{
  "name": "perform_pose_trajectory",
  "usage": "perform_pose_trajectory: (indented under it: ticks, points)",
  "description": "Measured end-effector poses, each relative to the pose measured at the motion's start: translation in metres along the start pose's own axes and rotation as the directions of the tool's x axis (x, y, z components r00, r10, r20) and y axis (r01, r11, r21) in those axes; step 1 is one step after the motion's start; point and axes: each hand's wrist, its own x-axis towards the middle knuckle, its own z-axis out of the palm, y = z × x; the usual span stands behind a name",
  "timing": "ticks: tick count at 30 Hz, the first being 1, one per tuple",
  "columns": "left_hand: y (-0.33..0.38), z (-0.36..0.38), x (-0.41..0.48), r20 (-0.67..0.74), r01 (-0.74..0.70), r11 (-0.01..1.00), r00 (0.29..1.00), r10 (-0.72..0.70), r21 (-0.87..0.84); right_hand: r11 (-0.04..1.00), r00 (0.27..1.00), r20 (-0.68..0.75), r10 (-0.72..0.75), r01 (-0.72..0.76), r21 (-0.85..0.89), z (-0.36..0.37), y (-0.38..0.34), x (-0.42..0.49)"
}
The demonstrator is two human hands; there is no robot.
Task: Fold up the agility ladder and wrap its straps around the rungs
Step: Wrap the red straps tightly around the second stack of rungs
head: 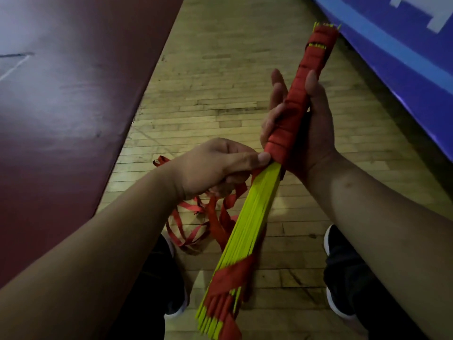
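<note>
Rung bundle between left shoe and right shoe; loose straps left of it

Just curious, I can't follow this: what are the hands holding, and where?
The right hand grips the rung bundle at its strap-wrapped middle; the left hand pinches the loose red strap.

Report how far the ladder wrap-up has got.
Done: the yellow rungs are stacked into one bundle, and red strap is wound tightly over its far half. In hand: the right hand grips the wrapped part while the left hand pinches the strap at the wrap's near edge. Left: the bare yellow middle needs covering, and loose strap loops lie on the floor.
</note>
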Motion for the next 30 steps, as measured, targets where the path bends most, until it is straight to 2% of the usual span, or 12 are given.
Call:
perform_pose_trajectory:
  ticks: [5,10,19,23,26,30]
  points:
    - [0.003,0.001,0.000,-0.088,0.087,0.964,0.994,-0.066,0.250,0.988,0.979,-0.151,-0.137,0.125,-0.086,-0.004,-0.001,0.002]
    - [-0.001,-0.003,-0.001,-0.142,0.133,0.904,0.987,-0.081,0.406,0.964,0.946,-0.298,-0.127,0.048,-0.261,-0.001,0.004,0.003]
    - [0.006,-0.011,-0.004,-0.190,0.180,0.904,0.975,-0.113,0.388,0.911,0.932,-0.335,-0.142,-0.010,-0.412,0.011,0.006,0.003]
    - [0.012,-0.006,-0.006,-0.236,0.256,0.863,0.958,-0.165,0.435,0.856,0.898,-0.390,-0.204,-0.029,-0.515,0.014,0.009,0.006]
    - [0.015,0.005,-0.003,-0.285,0.347,0.773,0.932,-0.223,0.531,0.780,0.856,-0.423,-0.296,-0.038,-0.624,0.016,0.015,0.008]
    - [0.003,0.033,0.008,-0.430,0.467,0.475,0.882,-0.190,0.746,0.755,0.806,-0.462,-0.369,-0.031,-0.655,0.017,0.028,0.006]
